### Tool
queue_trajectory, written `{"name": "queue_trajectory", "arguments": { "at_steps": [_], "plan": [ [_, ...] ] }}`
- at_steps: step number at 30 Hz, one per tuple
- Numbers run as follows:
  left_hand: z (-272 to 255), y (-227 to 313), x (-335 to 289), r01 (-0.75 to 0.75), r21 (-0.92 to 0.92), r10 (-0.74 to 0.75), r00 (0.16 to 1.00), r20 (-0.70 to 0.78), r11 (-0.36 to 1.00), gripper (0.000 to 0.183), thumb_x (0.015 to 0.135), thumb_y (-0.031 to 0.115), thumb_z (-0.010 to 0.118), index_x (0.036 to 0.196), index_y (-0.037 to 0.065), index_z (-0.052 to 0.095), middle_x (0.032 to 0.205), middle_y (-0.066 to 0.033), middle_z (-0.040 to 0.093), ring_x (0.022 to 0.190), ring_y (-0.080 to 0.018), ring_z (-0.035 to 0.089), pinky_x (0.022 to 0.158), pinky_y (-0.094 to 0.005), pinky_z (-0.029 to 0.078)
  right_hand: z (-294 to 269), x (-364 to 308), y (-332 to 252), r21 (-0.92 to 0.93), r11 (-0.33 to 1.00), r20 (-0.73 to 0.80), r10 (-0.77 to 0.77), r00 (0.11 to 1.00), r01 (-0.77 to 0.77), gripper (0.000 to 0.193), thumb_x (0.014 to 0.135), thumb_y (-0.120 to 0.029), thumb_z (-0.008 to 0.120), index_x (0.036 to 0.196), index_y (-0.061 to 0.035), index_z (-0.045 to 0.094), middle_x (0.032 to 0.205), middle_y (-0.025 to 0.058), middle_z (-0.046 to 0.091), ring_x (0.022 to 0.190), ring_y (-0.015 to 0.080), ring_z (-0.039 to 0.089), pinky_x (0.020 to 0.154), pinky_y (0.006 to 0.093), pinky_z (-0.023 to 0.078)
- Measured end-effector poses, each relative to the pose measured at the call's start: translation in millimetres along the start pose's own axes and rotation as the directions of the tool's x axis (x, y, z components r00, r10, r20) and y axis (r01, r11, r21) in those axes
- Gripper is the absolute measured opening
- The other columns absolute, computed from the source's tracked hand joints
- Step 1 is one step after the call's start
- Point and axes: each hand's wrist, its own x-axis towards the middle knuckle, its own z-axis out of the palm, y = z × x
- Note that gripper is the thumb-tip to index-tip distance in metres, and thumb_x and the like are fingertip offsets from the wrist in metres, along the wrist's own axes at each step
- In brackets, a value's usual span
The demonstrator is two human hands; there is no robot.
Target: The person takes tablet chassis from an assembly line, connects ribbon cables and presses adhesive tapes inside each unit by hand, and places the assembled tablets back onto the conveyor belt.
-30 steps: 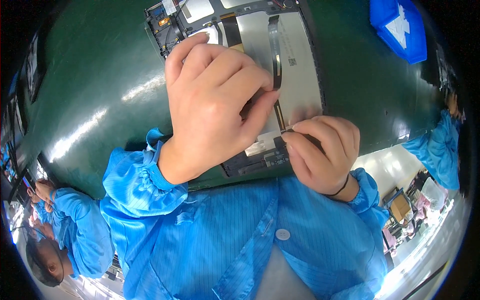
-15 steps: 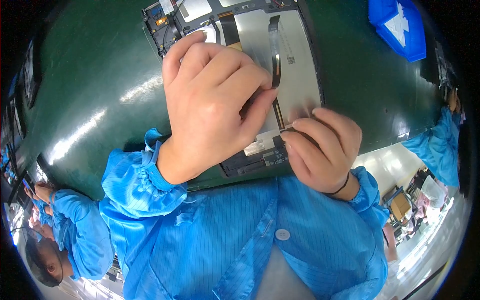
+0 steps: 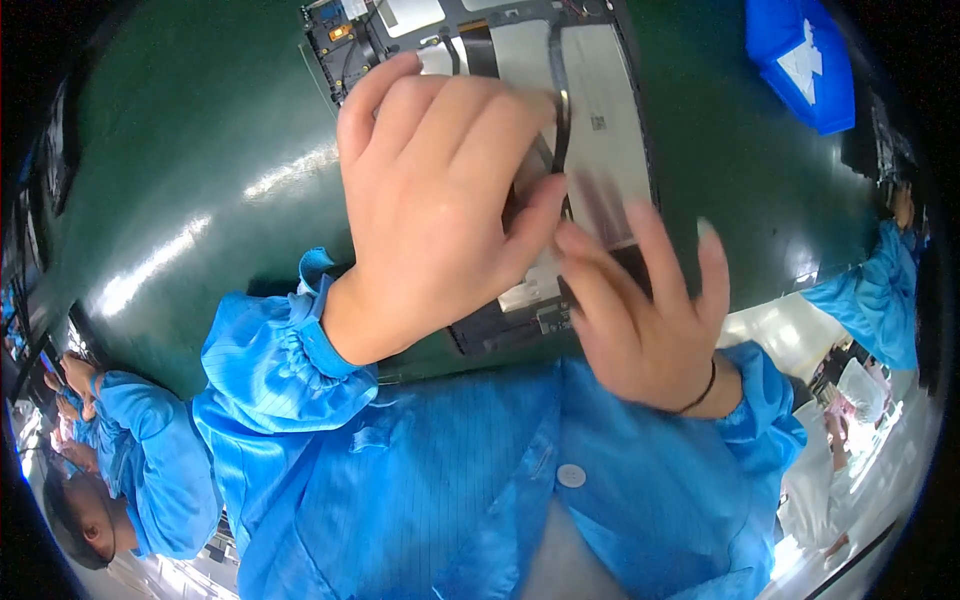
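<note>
A tablet-like device, opened up, lies on the green table with its pale metal plate and black frame showing. A black ribbon cable runs lengthwise over the plate. My left hand is curled over the device's left part, its thumb and forefinger closed about the cable; the forefinger is partly hidden and blurred. To the lower right, my right hand has its fingers spread, one fingertip close to the cable below my left thumb. Whether that fingertip touches it I cannot tell. A dark circuit section shows at the device's upper left.
A blue plastic bin holding white pieces stands at the far right of the green table. A co-worker in a blue smock sits at the lower left; another blue sleeve shows at the right edge.
My left hand and the device have shifted slightly right in the picture. The right hand's fingers have spread apart and lifted. The cable's upper stretch now lies closer to my left forefinger.
</note>
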Motion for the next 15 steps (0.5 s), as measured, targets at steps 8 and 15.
{"name": "queue_trajectory", "arguments": {
  "at_steps": [8, 15],
  "plan": [
    [0, 0, -4, 0.020, 0.004, -0.020, 1.000, -0.018, 1.000, 0.051, 0.066, 0.013, 0.078, 0.112, 0.005, 0.057, 0.087, -0.0034, 0.061, 0.086, -0.0241, 0.058, 0.103, -0.0476, 0.035, -6, -6, -18, 0.110, 0.988, 0.042, 0.103, 0.994, -0.107, 0.026, 0.093, -0.019, 0.047, 0.112, -0.0062, 0.060, 0.119, 0.0085, 0.069, 0.134, 0.0284, 0.047, 0.114, 0.0501, 0.022],
    [-6, -3, -12, 0.042, -0.061, -0.051, 0.988, -0.145, 0.997, 0.065, 0.072, 0.007, 0.071, 0.130, -0.004, 0.043, 0.124, -0.0171, 0.051, 0.115, -0.0313, 0.049, 0.107, -0.0419, 0.032, -4, 37, 23, 0.356, 0.933, 0.079, 0.029, 0.996, -0.055, 0.044, 0.083, -0.018, 0.061, 0.124, -0.0006, 0.055, 0.130, 0.0145, 0.058, 0.135, 0.0348, 0.042, 0.112, 0.0526, 0.026]
  ]
}}
